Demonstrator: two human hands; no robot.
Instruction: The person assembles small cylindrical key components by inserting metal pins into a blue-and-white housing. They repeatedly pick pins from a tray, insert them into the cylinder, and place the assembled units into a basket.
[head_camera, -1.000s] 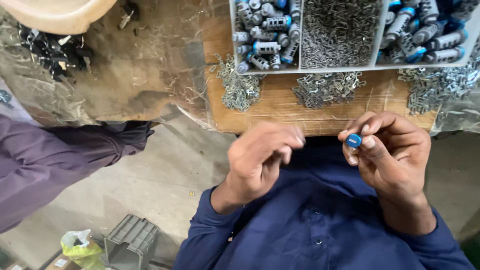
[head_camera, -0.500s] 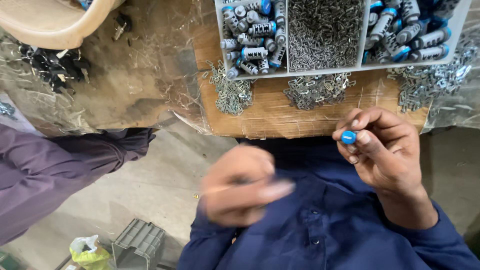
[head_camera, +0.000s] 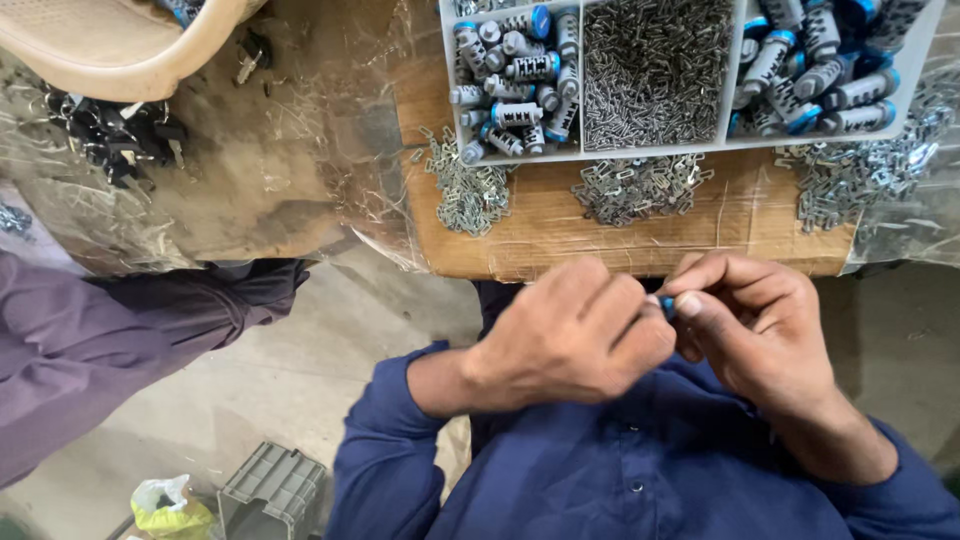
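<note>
Between both hands (head_camera: 660, 320), a small blue-capped cylinder (head_camera: 667, 304) shows, mostly hidden.

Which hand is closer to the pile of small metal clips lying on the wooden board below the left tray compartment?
Left. The left hand is below and slightly right of that pile of metal clips; the right hand is farther right.

The person wears a dark blue long-sleeved shirt (head_camera: 640, 470) of plain woven cloth. A placket runs down its front with small round buttons of the same blue, two of them showing below the hands. The cuffs end at the wrists, the left one bunched into folds. Both the left hand (head_camera: 575, 335) and the right hand (head_camera: 755, 325) are bare, with no gloves, rings or watch, and short-trimmed nails.
</note>
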